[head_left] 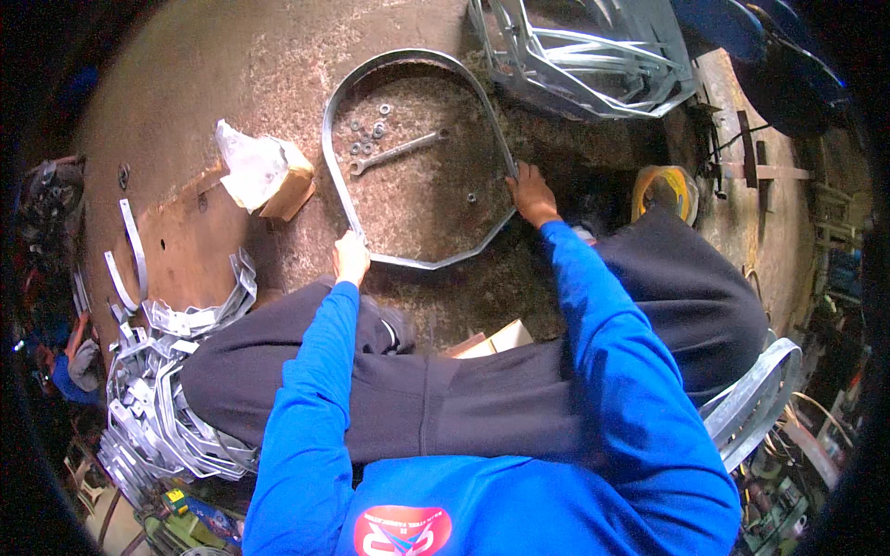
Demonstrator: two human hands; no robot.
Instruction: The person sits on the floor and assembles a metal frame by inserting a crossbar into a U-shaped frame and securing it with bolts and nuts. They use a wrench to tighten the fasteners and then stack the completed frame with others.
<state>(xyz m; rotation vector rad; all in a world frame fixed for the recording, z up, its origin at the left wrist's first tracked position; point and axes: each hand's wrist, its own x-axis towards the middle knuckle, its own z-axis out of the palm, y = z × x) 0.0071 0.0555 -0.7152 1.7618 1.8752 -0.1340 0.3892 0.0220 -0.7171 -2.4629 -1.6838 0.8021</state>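
My left hand (352, 258) is closed on the near-left part of a grey metal strap hoop (340, 185). My right hand (533, 195) grips the same hoop at its right side. The hoop lies on or just above the floor, rounded at the far end and bent in straight segments at the near end. Inside its outline lie a spanner (400, 151), a cluster of small nuts and washers (368, 146), and one nut apart (472, 197). Both thumbs and fingers wrap the strap, partly hiding it.
A small cardboard box (289, 193) with a plastic bag (248, 167) sits left of the hoop. Bent metal strips (171, 398) are heaped by my left leg. Stacked metal frames (603, 74) stand far right. A yellow roll (686, 193) and metal bands (760, 398) are at right.
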